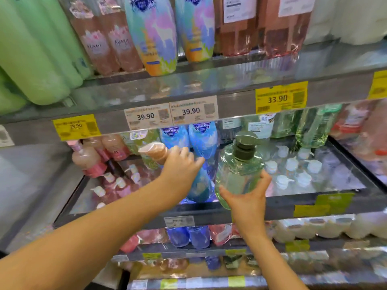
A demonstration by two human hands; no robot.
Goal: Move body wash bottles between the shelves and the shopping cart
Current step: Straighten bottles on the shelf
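Observation:
My right hand (248, 197) grips a clear green body wash bottle (236, 174) with a dark pump top, tilted and held in front of the middle shelf (314, 203). My left hand (181, 166) reaches into that shelf and holds a brownish pink bottle (154, 152) by one end, lying nearly on its side. Behind the left hand stands a blue patterned bottle (201, 185). The shopping cart is out of view.
The upper shelf (230, 88) holds green, pink, pastel and brown bottles, with price tags on its edge. Pink pump bottles (90, 160) stand at the left of the middle shelf, green ones (312, 128) at its back right. Lower shelves carry blue, pink and white bottles.

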